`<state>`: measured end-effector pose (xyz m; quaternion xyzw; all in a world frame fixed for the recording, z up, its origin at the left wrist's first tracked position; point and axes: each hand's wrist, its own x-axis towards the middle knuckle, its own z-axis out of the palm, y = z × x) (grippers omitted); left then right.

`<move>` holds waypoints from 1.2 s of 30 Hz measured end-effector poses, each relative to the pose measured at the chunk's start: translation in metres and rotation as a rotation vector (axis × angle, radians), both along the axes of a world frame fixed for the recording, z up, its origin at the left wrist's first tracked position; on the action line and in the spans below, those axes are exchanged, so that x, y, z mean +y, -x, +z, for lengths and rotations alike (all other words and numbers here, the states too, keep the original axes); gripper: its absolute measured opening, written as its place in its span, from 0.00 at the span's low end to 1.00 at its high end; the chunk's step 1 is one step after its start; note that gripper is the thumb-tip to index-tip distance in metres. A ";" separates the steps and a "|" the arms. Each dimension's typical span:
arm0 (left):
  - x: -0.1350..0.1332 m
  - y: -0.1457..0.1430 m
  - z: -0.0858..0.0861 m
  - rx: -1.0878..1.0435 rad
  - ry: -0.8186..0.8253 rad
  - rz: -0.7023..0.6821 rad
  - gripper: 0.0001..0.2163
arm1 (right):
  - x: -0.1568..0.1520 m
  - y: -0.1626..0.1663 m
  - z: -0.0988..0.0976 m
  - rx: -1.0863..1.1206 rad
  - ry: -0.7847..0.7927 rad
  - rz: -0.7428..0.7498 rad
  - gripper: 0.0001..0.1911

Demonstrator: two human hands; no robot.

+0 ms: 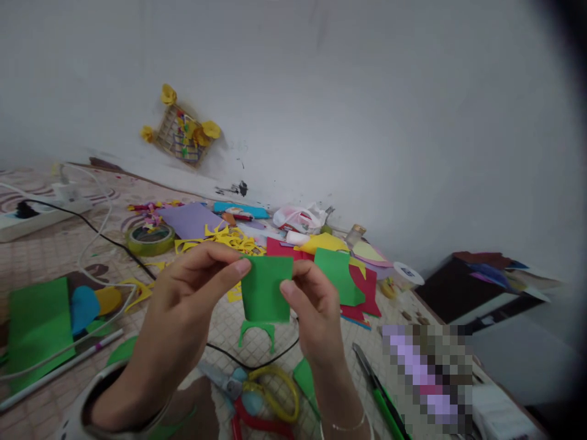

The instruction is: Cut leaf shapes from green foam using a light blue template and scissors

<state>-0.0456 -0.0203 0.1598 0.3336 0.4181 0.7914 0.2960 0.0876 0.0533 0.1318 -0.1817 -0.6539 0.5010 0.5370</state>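
Observation:
A small, roughly square piece of green paper [267, 290] is held up between both hands above the table. My left hand [183, 311] pinches its upper left corner between thumb and finger. At its right edge, my right hand [316, 305] grips it the same way. Just below the paper lies a green paper offcut [257, 327] with a rounded gap cut out of it. Scissors [270, 391] with red and yellow handles rest on the table below the hands. A green utility knife [383, 394] lies to the right of my right wrist.
Yellow paper scraps [229, 238], a tape roll [150, 237] and purple paper [190, 219] lie behind the hands. Green paper [39, 327] and a white stick [59, 370] are at left. A black cable [123, 244] crosses the table. The wall [343, 122] stands behind.

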 end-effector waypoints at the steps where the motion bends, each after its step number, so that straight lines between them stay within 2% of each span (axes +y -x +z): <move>1: 0.000 0.003 -0.002 0.102 0.014 -0.031 0.04 | 0.004 -0.004 0.004 -0.052 -0.021 0.036 0.08; 3: 0.000 0.006 -0.006 0.293 0.053 -0.094 0.05 | 0.008 -0.011 0.010 -0.139 -0.076 0.069 0.16; 4: 0.000 0.006 -0.007 0.363 0.074 -0.118 0.05 | 0.009 -0.013 0.013 -0.169 -0.099 0.068 0.15; 7: 0.002 0.004 -0.008 0.436 0.103 -0.164 0.06 | 0.009 -0.015 0.016 -0.205 -0.117 0.034 0.02; 9: 0.003 0.000 -0.006 0.430 0.125 -0.197 0.07 | 0.008 -0.014 0.014 -0.154 -0.094 -0.025 0.06; 14: 0.007 -0.009 -0.004 0.454 0.216 -0.301 0.07 | 0.016 -0.019 0.014 0.130 0.037 -0.203 0.07; 17: 0.009 -0.010 -0.007 0.442 0.227 -0.267 0.07 | 0.020 -0.025 0.017 0.203 0.070 -0.284 0.09; 21: 0.009 -0.007 -0.009 0.418 0.163 -0.153 0.04 | 0.016 -0.021 0.015 0.104 0.046 -0.226 0.08; 24: 0.007 -0.007 -0.009 0.426 0.149 -0.155 0.03 | 0.011 -0.012 0.012 0.031 -0.004 -0.149 0.07; 27: 0.006 -0.006 -0.008 0.437 0.149 -0.145 0.06 | 0.010 -0.009 0.012 -0.073 -0.030 -0.032 0.02; 30: 0.005 -0.003 -0.006 0.494 0.156 -0.173 0.08 | 0.013 -0.012 0.013 -0.177 -0.039 0.037 0.04; 32: 0.005 -0.001 -0.004 0.535 0.167 -0.223 0.09 | 0.013 -0.015 0.014 -0.130 -0.042 0.006 0.06; 34: 0.004 0.001 -0.002 0.561 0.175 -0.281 0.09 | 0.011 -0.015 0.015 0.013 -0.004 -0.052 0.09; 36: 0.004 0.004 -0.001 0.585 0.179 -0.318 0.09 | 0.008 -0.014 0.016 0.160 0.042 -0.115 0.08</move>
